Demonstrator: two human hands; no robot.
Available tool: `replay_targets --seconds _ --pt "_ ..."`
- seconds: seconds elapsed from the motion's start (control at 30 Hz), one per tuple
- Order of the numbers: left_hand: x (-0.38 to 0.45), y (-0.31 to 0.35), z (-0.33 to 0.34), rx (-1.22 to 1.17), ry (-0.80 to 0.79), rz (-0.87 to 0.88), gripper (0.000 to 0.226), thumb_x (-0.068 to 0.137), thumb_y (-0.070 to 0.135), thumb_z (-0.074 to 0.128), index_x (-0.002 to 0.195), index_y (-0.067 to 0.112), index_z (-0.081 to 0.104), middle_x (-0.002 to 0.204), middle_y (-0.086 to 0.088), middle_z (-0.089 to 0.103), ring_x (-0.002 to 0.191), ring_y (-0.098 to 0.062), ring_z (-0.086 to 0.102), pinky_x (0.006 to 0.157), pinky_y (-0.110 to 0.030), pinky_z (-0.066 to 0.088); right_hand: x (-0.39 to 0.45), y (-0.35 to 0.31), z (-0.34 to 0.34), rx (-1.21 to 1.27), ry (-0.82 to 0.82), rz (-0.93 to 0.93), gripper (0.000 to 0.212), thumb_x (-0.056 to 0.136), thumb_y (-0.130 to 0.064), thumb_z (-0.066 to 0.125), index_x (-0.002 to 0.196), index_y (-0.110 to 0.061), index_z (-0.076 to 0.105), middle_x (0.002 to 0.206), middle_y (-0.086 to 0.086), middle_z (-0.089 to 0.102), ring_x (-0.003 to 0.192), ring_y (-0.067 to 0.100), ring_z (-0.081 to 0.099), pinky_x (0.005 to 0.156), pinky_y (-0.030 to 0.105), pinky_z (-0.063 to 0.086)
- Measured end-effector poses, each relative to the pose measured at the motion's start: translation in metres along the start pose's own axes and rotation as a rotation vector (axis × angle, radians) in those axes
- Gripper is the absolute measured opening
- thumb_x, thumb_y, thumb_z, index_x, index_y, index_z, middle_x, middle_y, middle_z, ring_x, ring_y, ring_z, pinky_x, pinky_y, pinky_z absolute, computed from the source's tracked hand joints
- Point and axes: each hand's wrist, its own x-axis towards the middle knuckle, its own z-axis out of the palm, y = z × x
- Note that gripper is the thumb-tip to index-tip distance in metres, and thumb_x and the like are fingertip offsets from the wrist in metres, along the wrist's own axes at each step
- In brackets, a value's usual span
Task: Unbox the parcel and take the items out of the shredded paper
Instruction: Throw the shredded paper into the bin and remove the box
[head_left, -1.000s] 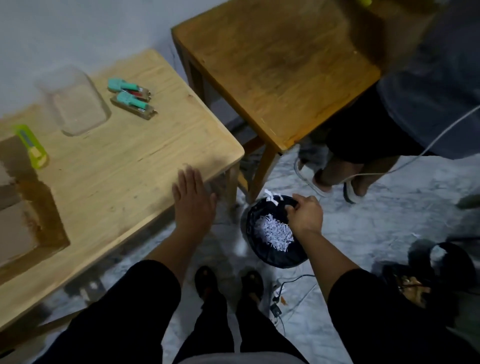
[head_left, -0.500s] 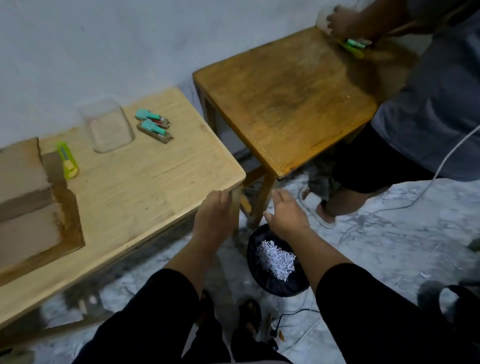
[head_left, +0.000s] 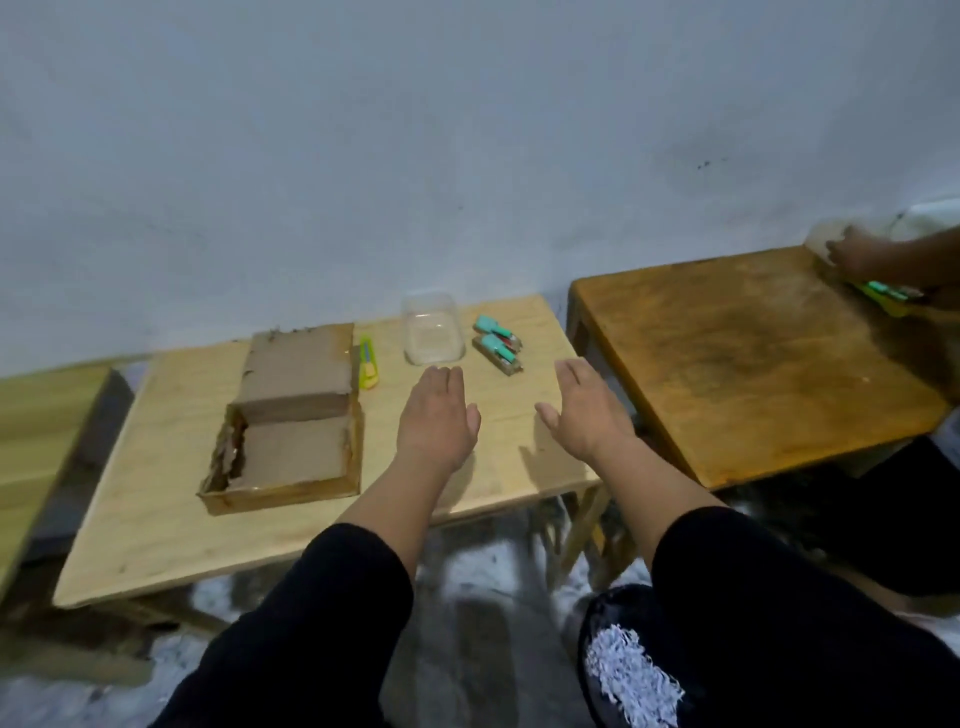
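A brown cardboard parcel box (head_left: 291, 415) lies open on the light wooden table (head_left: 156, 509), its flaps spread. Right of it lie a yellow-green box cutter (head_left: 369, 362), a clear plastic container (head_left: 432, 335) and two teal-handled items (head_left: 496, 345). My left hand (head_left: 436, 418) hovers over the table, palm down, fingers apart, empty. Beside it, my right hand (head_left: 587, 410) is likewise empty and spread, near the table's right edge. White shredded paper (head_left: 631, 678) fills a black bin (head_left: 597, 618) on the floor at the lower right.
A darker wooden table (head_left: 748, 364) stands to the right. Another person's hand (head_left: 857, 254) works at its far corner with a clear container and green items. A further light table (head_left: 36, 436) is at the left. The wall runs behind.
Both my hands rose from the bin and table edge to above the tabletop. My view lifted from the floor toward the table and wall.
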Motion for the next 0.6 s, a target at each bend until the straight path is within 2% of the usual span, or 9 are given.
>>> replay_targets --seconds 0.17,0.33,0.47,0.6 --pt "-0.015 -0.093 -0.03 -0.012 0.024 -0.145 0.051 0.095 0.03 0.04 0.137 0.002 0.03 0.137 -0.018 0.041 0.129 -0.029 0.035 0.11 -0.036 0.027 0.019 -0.085 0.022 0.065 -0.04 -0.108 0.069 0.091 -0.041 0.048 0.145 -0.01 0.018 0.154 0.007 0.019 0.14 0.023 0.023 0.111 0.037 0.029" --pt "-0.04 -0.188 -0.031 -0.028 -0.007 -0.301 0.06 0.095 0.039 0.04 0.142 0.006 0.021 0.146 -0.015 0.032 0.135 -0.027 0.028 0.113 -0.036 0.025 0.027 -0.159 0.069 0.114 -0.163 -0.16 0.076 0.089 -0.044 0.053 0.145 -0.009 0.017 0.155 0.005 0.016 0.14 0.02 0.023 0.11 0.031 0.028" --pt "-0.059 -0.254 -0.009 -0.145 -0.142 -0.4 0.079 0.09 0.048 0.047 0.145 0.003 0.012 0.153 -0.014 0.019 0.142 -0.027 0.015 0.116 -0.035 0.017 0.029 -0.201 0.113 0.159 -0.293 -0.145 0.091 0.082 -0.046 0.062 0.146 -0.007 0.012 0.156 0.007 0.013 0.142 0.021 0.019 0.112 0.032 0.026" --pt "-0.071 -0.293 0.014 -0.354 -0.273 -0.494 0.103 0.075 0.053 0.066 0.146 0.007 0.007 0.153 -0.014 0.014 0.142 -0.028 0.014 0.118 -0.042 0.019 0.031 -0.22 0.148 0.23 -0.406 -0.057 0.104 0.071 -0.043 0.074 0.145 -0.004 0.012 0.155 0.009 0.013 0.142 0.023 0.019 0.113 0.029 0.021"
